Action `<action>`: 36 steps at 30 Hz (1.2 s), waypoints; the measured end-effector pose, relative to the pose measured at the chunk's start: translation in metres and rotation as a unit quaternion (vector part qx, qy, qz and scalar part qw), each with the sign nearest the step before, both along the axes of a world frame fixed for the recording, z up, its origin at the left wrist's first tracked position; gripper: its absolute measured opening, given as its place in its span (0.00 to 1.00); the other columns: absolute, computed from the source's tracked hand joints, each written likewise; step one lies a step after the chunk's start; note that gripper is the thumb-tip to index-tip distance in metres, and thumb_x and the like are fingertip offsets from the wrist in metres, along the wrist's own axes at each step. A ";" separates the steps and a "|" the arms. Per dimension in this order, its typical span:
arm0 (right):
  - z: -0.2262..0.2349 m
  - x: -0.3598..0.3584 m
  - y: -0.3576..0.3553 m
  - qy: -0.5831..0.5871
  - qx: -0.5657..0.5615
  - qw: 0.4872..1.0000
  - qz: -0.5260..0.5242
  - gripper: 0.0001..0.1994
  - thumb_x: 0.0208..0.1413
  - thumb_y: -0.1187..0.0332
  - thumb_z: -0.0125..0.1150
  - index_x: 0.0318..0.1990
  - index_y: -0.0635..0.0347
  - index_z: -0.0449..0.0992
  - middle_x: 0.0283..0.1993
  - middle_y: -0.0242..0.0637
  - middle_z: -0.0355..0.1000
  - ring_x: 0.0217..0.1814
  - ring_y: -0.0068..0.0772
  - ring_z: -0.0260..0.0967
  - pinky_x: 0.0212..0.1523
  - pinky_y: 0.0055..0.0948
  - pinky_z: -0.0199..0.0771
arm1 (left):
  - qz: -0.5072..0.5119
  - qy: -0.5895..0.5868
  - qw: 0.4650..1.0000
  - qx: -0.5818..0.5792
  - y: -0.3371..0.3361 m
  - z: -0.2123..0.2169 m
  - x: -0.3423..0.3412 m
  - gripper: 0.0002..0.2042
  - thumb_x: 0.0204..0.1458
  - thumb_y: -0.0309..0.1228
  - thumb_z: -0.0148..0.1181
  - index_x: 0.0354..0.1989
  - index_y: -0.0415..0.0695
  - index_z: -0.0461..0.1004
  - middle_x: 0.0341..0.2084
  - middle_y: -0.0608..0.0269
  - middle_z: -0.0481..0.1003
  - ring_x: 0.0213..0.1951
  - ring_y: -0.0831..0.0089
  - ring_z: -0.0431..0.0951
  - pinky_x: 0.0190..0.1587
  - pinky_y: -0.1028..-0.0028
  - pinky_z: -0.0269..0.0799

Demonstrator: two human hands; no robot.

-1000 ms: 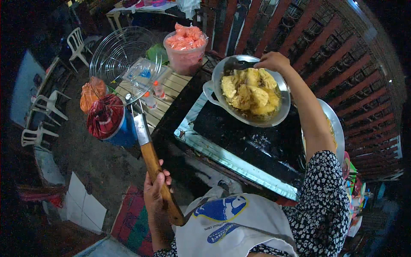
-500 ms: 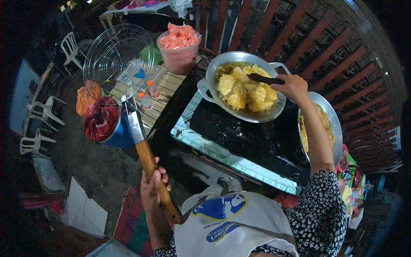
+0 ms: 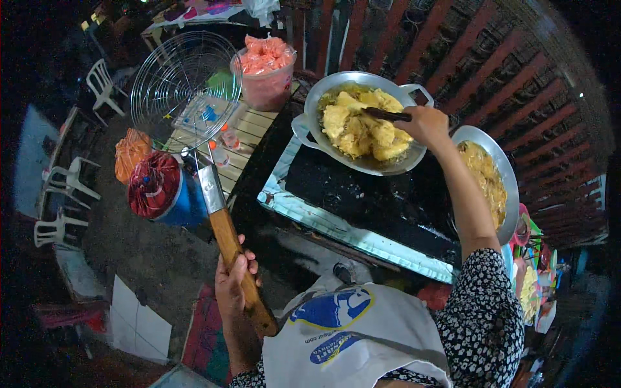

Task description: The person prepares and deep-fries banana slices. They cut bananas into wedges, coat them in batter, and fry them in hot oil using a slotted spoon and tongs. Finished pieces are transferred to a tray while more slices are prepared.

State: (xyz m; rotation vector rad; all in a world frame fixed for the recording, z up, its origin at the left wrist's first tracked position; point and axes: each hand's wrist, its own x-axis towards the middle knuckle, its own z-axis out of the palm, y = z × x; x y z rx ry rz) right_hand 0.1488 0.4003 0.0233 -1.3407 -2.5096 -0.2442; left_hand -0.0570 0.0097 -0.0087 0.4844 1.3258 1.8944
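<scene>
My left hand (image 3: 237, 278) is wrapped round the wooden handle of a large wire spider strainer (image 3: 223, 239). Its round spiral basket (image 3: 187, 90) is held up, empty, over the slatted table. My right hand (image 3: 427, 126) grips a dark, slim, tongs-like utensil (image 3: 388, 115). The utensil's tip reaches among golden battered pieces (image 3: 362, 129) frying in oil. They lie in a silver two-handled wok (image 3: 310, 107) at the far side of the black stove. A second wok (image 3: 508, 168), holding more golden food in oil, stands to the right, partly behind my right forearm.
The stove top (image 3: 362, 207) has a pale foil-like front edge. To the left are a tub with bagged pink-orange stuff (image 3: 265, 81), small bottles (image 3: 220, 155) and a blue bucket with a red bag (image 3: 184, 204). A red slatted fence (image 3: 446, 58) rises behind; white chairs (image 3: 71, 174) stand far left.
The tongs-like utensil and my right hand have shifted a little left over the frying pieces. The strainer basket has moved slightly right. The whole view has shifted slightly.
</scene>
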 end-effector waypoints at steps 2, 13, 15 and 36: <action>-0.016 -0.008 0.009 0.009 0.005 1.000 0.000 0.23 0.39 0.42 0.56 0.34 0.50 0.77 0.29 0.41 0.73 0.33 0.43 0.71 0.31 0.40 0.71 | -0.011 -0.003 1.000 0.016 0.001 0.002 0.000 0.19 0.50 0.29 0.52 0.52 0.41 0.61 0.29 0.67 0.67 0.26 0.81 0.65 0.22 0.80 0.65; 0.001 0.042 -0.004 -0.018 -0.095 0.993 -0.067 0.26 0.37 0.41 0.56 0.40 0.48 0.76 0.34 0.42 0.73 0.38 0.43 0.71 0.38 0.37 0.70 | -0.013 0.002 0.999 -0.049 0.009 0.025 -0.001 0.18 0.51 0.29 0.52 0.51 0.43 0.62 0.29 0.67 0.67 0.27 0.81 0.64 0.23 0.81 0.63; 0.006 0.033 -0.023 0.032 -0.113 0.990 -0.076 0.26 0.39 0.41 0.56 0.41 0.49 0.75 0.33 0.43 0.73 0.38 0.43 0.71 0.38 0.37 0.70 | -0.017 0.007 0.998 -0.053 0.018 0.033 -0.004 0.18 0.51 0.29 0.51 0.51 0.43 0.62 0.29 0.67 0.67 0.27 0.81 0.64 0.23 0.81 0.63; -0.062 0.259 -0.130 -0.172 -0.060 0.961 -0.208 0.31 0.31 0.51 0.66 0.49 0.46 0.69 0.42 0.39 0.70 0.43 0.39 0.68 0.38 0.36 0.70 | -0.213 -0.045 0.976 -0.015 0.093 -0.022 -0.023 0.19 0.52 0.26 0.51 0.53 0.39 0.58 0.28 0.62 0.69 0.23 0.79 0.67 0.18 0.80 0.66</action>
